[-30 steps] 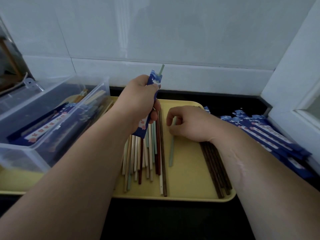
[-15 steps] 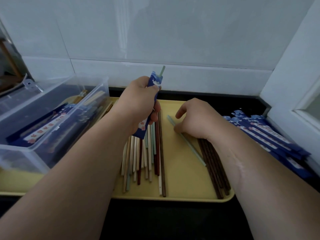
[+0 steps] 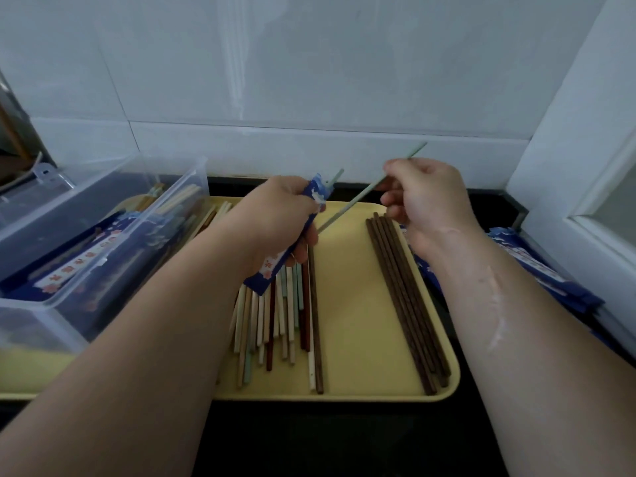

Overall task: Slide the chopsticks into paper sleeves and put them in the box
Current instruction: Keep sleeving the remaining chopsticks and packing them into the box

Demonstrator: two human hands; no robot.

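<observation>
Left hand [image 3: 278,218] closed around a blue paper sleeve [image 3: 275,266], one pale green chopstick tip [image 3: 335,175] poking out the top. Right hand [image 3: 426,197] pinches a second pale green chopstick [image 3: 358,197], held tilted in the air, lower end close to the left hand's fingers. Below: yellow tray [image 3: 358,339] with mixed coloured chopsticks [image 3: 275,325] at centre, dark wooden chopsticks [image 3: 406,304] to the right. Clear plastic box [image 3: 103,242] on the left holds sleeved pairs. Empty blue sleeves [image 3: 550,280] lie right of the tray.
</observation>
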